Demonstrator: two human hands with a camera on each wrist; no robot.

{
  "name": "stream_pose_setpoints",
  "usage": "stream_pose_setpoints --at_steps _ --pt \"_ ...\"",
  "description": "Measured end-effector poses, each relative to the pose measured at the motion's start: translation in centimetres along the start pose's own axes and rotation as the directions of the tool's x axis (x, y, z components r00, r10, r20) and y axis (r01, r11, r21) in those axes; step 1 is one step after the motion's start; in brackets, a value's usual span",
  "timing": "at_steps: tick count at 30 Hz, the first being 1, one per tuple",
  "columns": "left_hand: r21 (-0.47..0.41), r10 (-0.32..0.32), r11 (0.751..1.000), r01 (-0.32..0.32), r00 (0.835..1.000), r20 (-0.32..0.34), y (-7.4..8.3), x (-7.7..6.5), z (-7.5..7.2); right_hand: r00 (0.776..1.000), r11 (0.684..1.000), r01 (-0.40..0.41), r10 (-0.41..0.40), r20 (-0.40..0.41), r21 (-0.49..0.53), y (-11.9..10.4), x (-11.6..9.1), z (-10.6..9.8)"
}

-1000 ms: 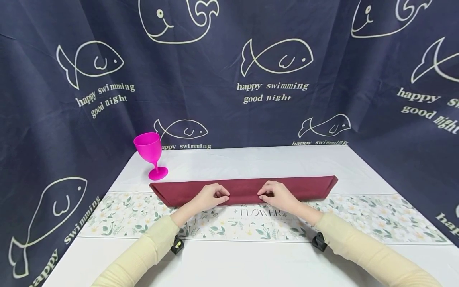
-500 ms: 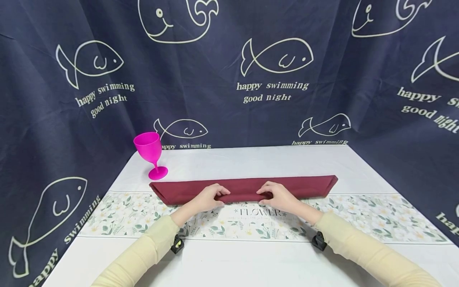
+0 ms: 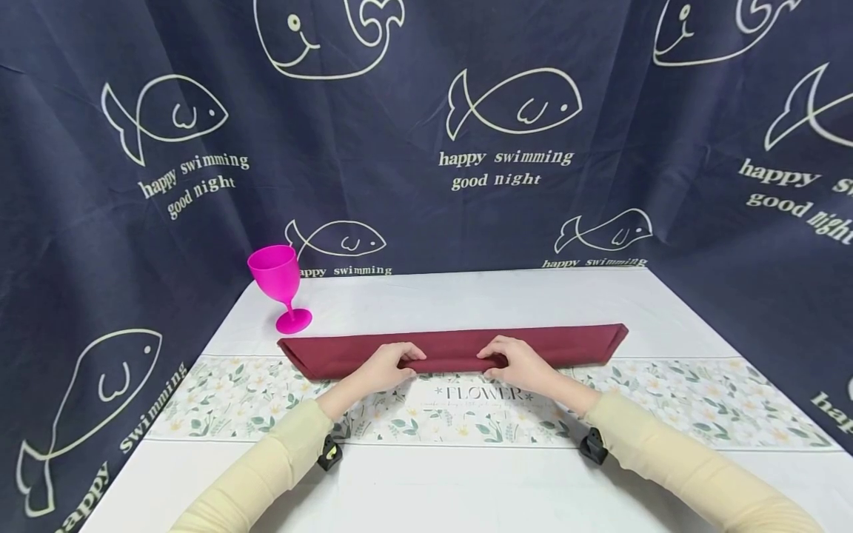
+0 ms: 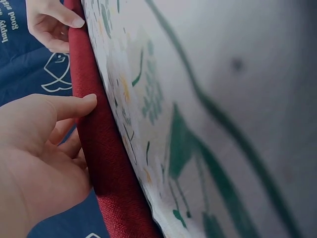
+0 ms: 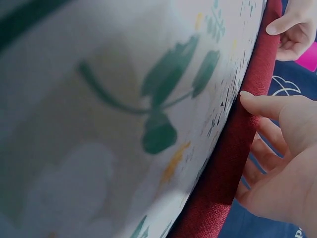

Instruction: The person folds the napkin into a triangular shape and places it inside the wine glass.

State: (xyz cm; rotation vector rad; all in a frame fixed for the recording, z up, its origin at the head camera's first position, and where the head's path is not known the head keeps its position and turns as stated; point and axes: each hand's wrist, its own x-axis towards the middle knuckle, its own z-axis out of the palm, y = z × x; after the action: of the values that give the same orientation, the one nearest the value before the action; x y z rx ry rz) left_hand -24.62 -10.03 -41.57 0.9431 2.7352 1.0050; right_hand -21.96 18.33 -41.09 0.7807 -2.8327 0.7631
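A dark red cloth (image 3: pixel 453 345), folded into a long strip with slanted ends, lies across the table. Its near edge is rolled over. My left hand (image 3: pixel 386 367) holds that edge left of the middle, thumb on the near side and fingers over the top. To the right, my right hand (image 3: pixel 522 366) grips the same edge in a matching way. In the left wrist view the left thumb lies against the cloth roll (image 4: pixel 111 168), with the fingers on its other side. The right wrist view has the right thumb on the cloth roll (image 5: pixel 230 153) likewise.
A bright pink goblet (image 3: pixel 276 275) stands upright behind the cloth's left end. Beneath the cloth runs a floral printed band (image 3: pixel 453 429) on the white table (image 3: pixel 466 485). A dark blue curtain (image 3: pixel 400 185) with fish drawings encloses the back and sides.
My fingertips were pinched close at the near edge; now thumbs and fingers are spread wider around it. The cloth's near edge has rolled slightly away from me.
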Motion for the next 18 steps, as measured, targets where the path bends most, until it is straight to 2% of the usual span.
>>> stream_pose_setpoints --at_steps 18 --pt "0.069 -0.024 0.997 0.027 0.999 -0.038 -0.03 0.18 0.02 0.999 0.999 -0.046 0.045 -0.027 -0.006 -0.09 0.04 0.02"
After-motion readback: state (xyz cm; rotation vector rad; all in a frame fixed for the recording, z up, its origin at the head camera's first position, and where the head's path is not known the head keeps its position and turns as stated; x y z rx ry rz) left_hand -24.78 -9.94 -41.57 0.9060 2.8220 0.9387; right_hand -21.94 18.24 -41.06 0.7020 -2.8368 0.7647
